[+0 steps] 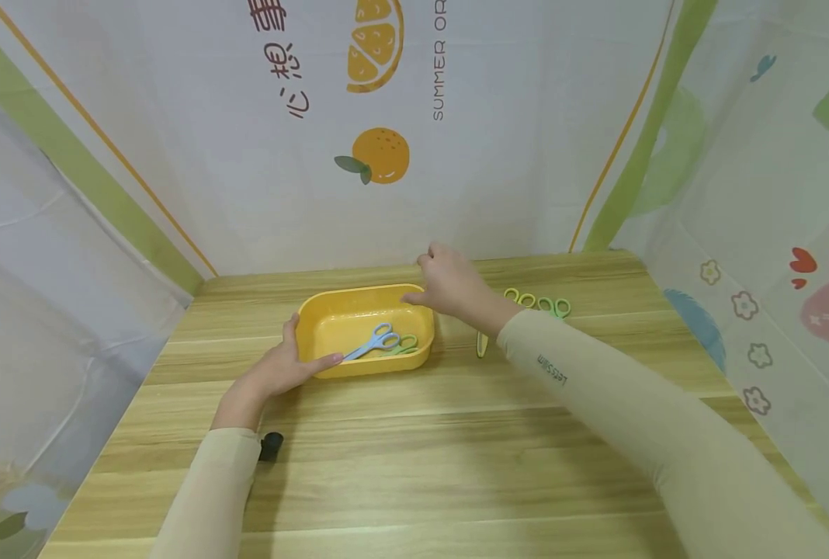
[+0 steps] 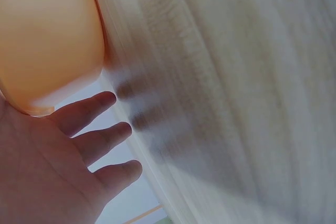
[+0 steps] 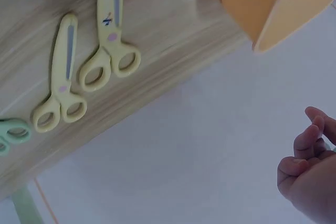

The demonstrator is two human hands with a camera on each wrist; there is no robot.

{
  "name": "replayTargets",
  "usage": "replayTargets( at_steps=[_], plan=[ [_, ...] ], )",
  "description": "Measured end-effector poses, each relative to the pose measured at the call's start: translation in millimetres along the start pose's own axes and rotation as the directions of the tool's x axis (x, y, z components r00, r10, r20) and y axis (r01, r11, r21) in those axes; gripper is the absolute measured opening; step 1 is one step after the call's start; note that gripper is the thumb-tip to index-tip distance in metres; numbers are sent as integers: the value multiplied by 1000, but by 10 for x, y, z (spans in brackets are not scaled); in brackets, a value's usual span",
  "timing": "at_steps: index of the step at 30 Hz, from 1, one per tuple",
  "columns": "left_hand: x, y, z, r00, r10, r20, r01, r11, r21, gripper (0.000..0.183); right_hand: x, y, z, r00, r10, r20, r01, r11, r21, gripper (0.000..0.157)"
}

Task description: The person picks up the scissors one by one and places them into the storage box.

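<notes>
A yellow plastic bin (image 1: 362, 293) stands near the table's back edge. Inside lie blue scissors (image 1: 376, 341) and green scissors (image 1: 404, 345), partly hidden by the front wall. My left hand (image 1: 278, 369) rests against the bin's left end, thumb over the front rim. Straight, spread fingers (image 2: 102, 142) show beside the bin's outer wall in the left wrist view. My right hand (image 1: 452, 287) hovers above the bin's right end, thumb stretched out and the other fingers loosely bent. I see nothing clearly held there. Two pairs of yellow scissors (image 3: 63, 77) lie on the table to the right.
Right of the bin, green scissors (image 1: 554, 305) lie close to the yellow ones, partly behind my right forearm. White printed cloth (image 1: 498, 155) hangs behind the table and along both sides. A black piece (image 1: 271, 446) sits by my left wrist.
</notes>
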State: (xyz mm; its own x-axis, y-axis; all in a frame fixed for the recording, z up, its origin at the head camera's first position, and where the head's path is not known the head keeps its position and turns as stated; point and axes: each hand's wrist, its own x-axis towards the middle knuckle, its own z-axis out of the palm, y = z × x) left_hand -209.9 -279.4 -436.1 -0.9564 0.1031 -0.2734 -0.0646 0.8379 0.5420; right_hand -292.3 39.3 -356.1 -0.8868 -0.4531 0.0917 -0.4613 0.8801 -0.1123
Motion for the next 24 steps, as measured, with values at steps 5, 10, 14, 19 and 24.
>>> replayTargets(
  at_steps=[5, 10, 14, 19, 24],
  plan=[
    [8, 0, 4, 1000, 1, 2, -1, 1000, -1, 139, -36, 161, -81, 1000, 24, 9, -25, 999, 32, 81],
    [0, 11, 2, 1000, -2, 3, 2, 1000, 0, 140, -62, 344, -133, 999, 50, 8, -51, 998, 40, 83],
    [-9, 19, -3, 1000, -4, 5, 4, 1000, 1, 140, -107, 482, -216, 997, 74, 9, -74, 996, 54, 85],
    [-16, 14, -4, 1000, -3, 7, 3, 1000, 1, 140, -154, 678, -287, 994, 103, 18, -105, 991, 86, 84],
    [-10, 8, 3, 1000, -3, 4, 3, 1000, -2, 139, -224, 920, -315, 992, 129, 15, -130, 990, 50, 84]
  ],
)
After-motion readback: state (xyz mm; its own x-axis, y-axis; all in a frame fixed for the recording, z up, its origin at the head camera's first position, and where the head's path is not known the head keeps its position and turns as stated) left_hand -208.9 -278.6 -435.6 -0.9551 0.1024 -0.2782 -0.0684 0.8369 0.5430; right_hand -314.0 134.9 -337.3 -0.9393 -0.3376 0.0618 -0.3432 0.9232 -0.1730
